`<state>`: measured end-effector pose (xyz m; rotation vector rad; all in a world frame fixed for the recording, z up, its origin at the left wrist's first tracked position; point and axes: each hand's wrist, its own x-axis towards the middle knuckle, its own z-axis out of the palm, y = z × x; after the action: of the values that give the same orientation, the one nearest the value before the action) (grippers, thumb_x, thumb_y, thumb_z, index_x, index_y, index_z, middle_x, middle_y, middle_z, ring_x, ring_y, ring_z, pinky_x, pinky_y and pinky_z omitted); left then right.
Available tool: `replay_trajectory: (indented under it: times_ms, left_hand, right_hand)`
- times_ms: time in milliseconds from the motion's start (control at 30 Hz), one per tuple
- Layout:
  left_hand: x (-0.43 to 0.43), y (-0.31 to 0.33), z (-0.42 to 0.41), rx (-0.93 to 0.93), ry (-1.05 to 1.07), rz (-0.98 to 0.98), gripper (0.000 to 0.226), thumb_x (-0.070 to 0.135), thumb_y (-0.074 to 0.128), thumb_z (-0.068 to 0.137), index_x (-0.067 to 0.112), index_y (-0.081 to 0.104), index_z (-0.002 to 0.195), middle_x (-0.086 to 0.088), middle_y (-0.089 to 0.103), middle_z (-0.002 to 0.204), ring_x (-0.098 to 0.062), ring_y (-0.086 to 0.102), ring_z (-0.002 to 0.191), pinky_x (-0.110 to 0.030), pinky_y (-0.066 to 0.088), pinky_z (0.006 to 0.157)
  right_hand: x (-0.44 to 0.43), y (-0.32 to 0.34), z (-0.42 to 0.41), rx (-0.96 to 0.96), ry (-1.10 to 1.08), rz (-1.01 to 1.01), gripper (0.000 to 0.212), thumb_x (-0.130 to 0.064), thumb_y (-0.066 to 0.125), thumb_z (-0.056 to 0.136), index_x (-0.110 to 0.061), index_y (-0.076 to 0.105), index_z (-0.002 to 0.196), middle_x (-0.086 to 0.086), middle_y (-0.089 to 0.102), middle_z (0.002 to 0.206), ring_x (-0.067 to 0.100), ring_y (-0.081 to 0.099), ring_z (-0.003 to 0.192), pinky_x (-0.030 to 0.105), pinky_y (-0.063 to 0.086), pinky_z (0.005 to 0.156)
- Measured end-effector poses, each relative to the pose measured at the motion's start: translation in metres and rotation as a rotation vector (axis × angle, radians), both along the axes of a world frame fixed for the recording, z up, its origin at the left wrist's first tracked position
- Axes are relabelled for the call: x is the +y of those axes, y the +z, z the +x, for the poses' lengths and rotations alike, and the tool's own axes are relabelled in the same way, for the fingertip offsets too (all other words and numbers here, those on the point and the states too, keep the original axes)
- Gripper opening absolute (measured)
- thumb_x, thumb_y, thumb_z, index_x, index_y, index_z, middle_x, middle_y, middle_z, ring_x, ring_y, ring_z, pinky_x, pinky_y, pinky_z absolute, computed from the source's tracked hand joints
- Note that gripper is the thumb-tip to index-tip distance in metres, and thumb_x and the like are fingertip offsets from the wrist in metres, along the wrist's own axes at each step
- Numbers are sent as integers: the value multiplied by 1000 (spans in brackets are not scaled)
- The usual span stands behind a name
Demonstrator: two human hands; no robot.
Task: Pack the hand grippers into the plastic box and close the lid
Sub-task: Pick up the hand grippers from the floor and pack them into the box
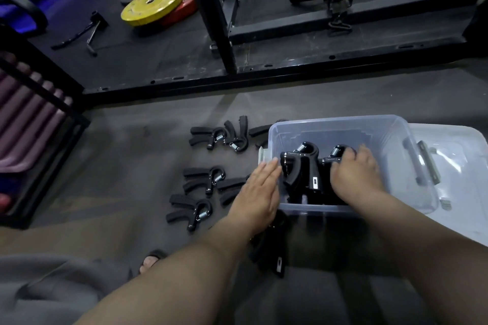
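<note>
Plainly the packing step is under way, with the lid not yet on. The box point(330, 126) sits on the floor point(126, 171) in front of the person, and several grippers point(298, 169) already stand inside it. The right hand point(355, 175) is down in the box at its three o'clock side, fingers curled over the top of a gripper point(336, 152) as if seating it. The left hand point(257, 192) lies flat against the outside of the box's nine o'clock wall, fingers straight and pressed together, steadying it.

More loose grippers point(208, 182) lie on the floor at nine to ten o'clock of the box. One more lies at seven o'clock, partly under the left forearm. The lid point(464, 192) rests flat on the floor, touching the box at three o'clock.

Next, I judge, the right hand must let go. Either hand then reaches toward nine o'clock for another loose gripper, which has to be set upright beside the ones inside so that all will fit.
</note>
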<state>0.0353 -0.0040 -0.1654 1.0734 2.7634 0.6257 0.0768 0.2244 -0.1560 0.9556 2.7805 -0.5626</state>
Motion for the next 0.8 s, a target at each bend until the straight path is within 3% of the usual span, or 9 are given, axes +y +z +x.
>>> replay_trajectory:
  times_ms: [133, 267, 400, 533, 600, 667, 733, 800]
  left_hand:
    - [-12, -2, 1, -37, 76, 48, 59, 38, 24, 98, 13, 27, 152, -1, 21, 161, -9, 16, 148, -30, 15, 121]
    - [-25, -9, 2, -118, 345, 95, 51, 30, 34, 100, 12, 37, 147, -3, 31, 156, -13, 24, 145, -27, 17, 119]
    - [-50, -24, -2, -317, 613, -141, 38, 18, 45, 91, 12, 55, 128, -11, 51, 133, -30, 48, 125, -39, 39, 105]
    - [-56, -36, 16, -460, 580, -343, 29, 33, 50, 92, 18, 58, 115, -9, 55, 121, -32, 55, 114, -41, 44, 97]
    - [-47, -42, 30, -527, 574, -362, 36, 45, 55, 88, 21, 53, 115, -7, 54, 121, -31, 56, 114, -42, 44, 97]
    - [-35, -50, 44, -636, 615, -384, 57, 55, 62, 80, 22, 43, 123, -6, 49, 125, -31, 54, 117, -44, 43, 98]
    - [-25, -59, 56, -687, 655, -427, 71, 56, 69, 75, 19, 35, 125, -5, 39, 128, -32, 52, 120, -45, 41, 98]
    - [-19, -66, 63, -681, 689, -439, 71, 49, 74, 76, 17, 31, 123, -6, 32, 129, -34, 50, 119, -45, 43, 95]
  right_hand:
    - [-39, 7, -14, 211, 294, 0, 49, -23, 50, 94, -2, 46, 138, 19, 30, 154, 33, 26, 143, 40, 18, 119]
    - [-82, 7, -21, 203, 492, -103, 55, -29, 43, 99, -8, 34, 149, 9, 21, 160, 23, 17, 148, 36, 13, 120]
    - [-93, -4, -17, 150, 545, -99, 58, -29, 34, 99, -10, 24, 153, 7, 17, 161, 20, 12, 149, 35, 12, 121]
    - [-92, -7, -19, 144, 521, -141, 58, -28, 33, 99, -10, 24, 153, 5, 19, 161, 17, 14, 149, 34, 12, 122]
    - [-94, -8, -20, 153, 517, -149, 58, -27, 34, 98, -10, 24, 153, 5, 20, 161, 17, 15, 149, 34, 13, 122]
    - [-94, -9, -19, 150, 515, -156, 58, -26, 34, 99, -10, 23, 153, 4, 19, 161, 17, 14, 149, 34, 12, 122]
    - [-94, -8, -17, 142, 516, -164, 58, -26, 33, 99, -11, 20, 154, 3, 17, 161, 16, 12, 149, 33, 10, 122]
    - [-94, -8, -17, 135, 518, -175, 58, -27, 31, 100, -13, 18, 155, 1, 15, 162, 15, 10, 149, 32, 9, 122]
